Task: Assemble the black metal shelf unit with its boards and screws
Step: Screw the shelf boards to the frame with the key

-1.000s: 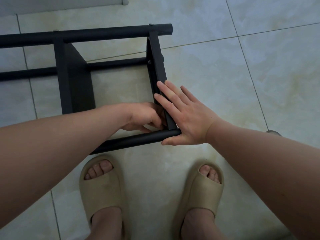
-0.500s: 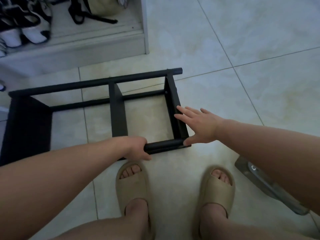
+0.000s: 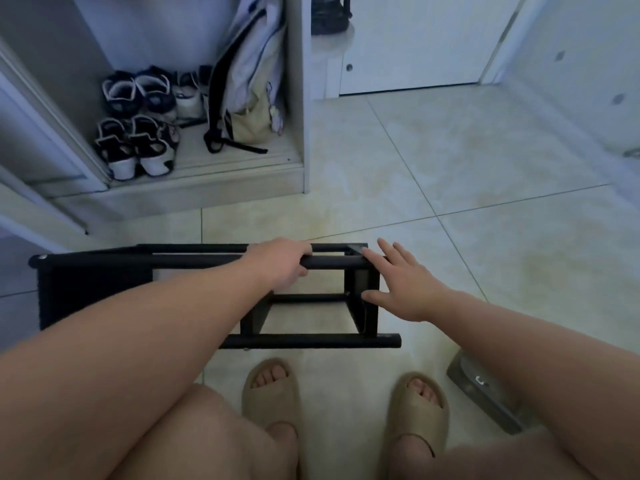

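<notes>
Left grip (image 3: 282,266) clamps the shelf unit's (image 3: 311,341) top rail (image 3: 332,262), right grip (image 3: 407,289) flat, fingers apart; stiff and light, I judge.

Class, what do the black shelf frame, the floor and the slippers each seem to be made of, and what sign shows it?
Shelf frame: likely metal tube, matte black coating; round, thin, dark bars.
Floor: glazed ceramic or stone tile; pale marbled squares, grout lines, soft sheen.
Slippers: probably moulded foam or rubber, matte beige; thick, seamless, rounded.
</notes>
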`<action>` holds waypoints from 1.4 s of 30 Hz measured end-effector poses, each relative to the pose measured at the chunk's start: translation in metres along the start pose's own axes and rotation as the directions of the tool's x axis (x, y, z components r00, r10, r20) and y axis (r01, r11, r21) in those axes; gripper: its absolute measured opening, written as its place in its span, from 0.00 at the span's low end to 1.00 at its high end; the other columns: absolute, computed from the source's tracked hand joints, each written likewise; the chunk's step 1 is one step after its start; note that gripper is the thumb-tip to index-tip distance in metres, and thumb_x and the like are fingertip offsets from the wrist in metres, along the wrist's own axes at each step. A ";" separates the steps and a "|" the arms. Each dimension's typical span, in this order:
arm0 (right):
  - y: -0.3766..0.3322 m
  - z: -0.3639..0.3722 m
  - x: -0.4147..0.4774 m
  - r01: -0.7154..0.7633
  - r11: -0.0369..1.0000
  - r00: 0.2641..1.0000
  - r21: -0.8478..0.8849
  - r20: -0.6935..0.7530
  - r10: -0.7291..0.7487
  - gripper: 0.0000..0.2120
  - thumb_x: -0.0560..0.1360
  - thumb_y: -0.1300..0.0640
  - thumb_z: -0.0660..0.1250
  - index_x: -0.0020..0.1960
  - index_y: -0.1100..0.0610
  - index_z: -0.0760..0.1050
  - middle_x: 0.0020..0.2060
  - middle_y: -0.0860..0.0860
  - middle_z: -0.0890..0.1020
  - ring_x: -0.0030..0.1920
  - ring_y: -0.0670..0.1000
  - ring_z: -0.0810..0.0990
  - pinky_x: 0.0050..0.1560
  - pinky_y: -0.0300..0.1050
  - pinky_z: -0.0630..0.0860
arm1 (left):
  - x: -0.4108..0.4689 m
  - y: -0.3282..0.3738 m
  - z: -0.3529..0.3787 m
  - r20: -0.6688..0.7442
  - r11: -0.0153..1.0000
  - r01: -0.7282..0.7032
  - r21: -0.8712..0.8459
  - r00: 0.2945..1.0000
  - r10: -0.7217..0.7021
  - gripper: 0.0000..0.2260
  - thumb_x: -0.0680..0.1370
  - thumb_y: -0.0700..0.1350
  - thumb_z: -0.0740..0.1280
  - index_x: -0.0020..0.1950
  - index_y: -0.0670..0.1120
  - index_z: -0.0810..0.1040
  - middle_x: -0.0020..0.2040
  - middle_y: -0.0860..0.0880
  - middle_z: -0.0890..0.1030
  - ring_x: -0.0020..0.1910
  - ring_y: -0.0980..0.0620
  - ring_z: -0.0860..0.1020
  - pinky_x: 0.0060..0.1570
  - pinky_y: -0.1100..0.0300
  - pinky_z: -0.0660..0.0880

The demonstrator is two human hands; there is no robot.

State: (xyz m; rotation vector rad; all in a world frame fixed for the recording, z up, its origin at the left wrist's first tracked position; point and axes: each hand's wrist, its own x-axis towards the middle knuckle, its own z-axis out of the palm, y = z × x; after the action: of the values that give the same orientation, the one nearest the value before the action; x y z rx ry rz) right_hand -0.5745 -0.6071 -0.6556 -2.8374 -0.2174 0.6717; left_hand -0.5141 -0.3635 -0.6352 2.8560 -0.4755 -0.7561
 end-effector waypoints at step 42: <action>0.095 -0.004 -0.084 -0.283 0.959 0.950 0.005 -0.138 0.281 0.36 0.79 0.29 0.43 0.81 0.39 0.36 0.80 0.42 0.34 0.80 0.50 0.32 0.79 0.60 0.38 | 0.008 0.109 0.036 -0.014 0.979 -0.179 0.098 0.983 0.181 0.34 0.79 0.71 0.47 0.81 0.60 0.43 0.83 0.51 0.39 0.81 0.43 0.38 0.77 0.38 0.44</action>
State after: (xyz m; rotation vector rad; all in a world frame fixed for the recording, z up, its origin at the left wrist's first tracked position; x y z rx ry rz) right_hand -0.6385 -0.7156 -0.6392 -2.9430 0.2116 0.5226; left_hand -0.5543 -0.4706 -0.6454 2.8538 -0.7755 -0.6858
